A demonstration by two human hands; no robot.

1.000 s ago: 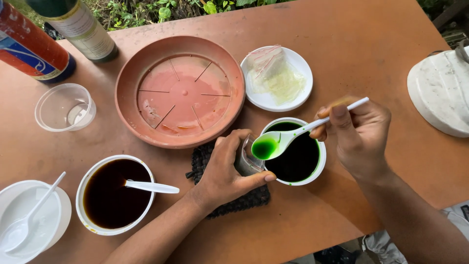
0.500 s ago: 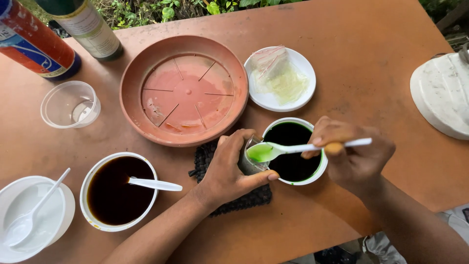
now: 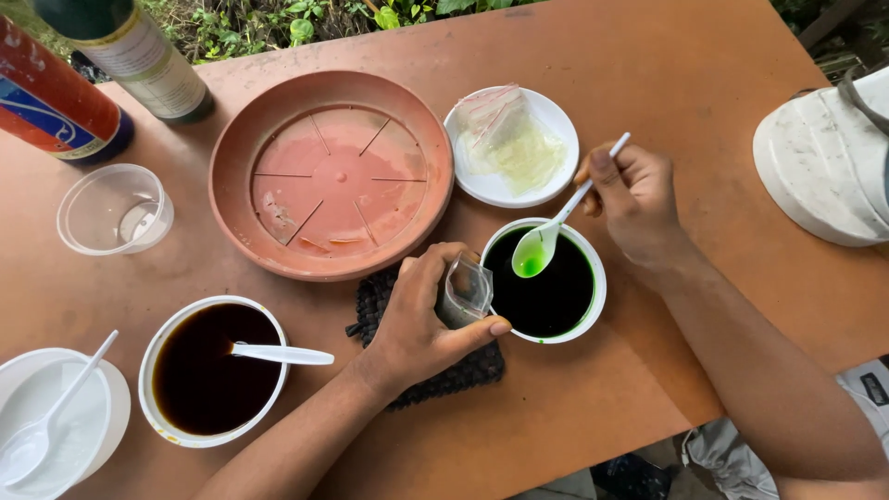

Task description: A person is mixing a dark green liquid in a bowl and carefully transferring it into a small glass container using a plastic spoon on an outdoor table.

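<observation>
Spoon [image 3: 537,248] lifted back over green bowl [image 3: 593,306].

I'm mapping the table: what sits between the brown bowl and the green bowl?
In the head view, a dark mat with the left hand on it, holding a small clear bag.
</observation>
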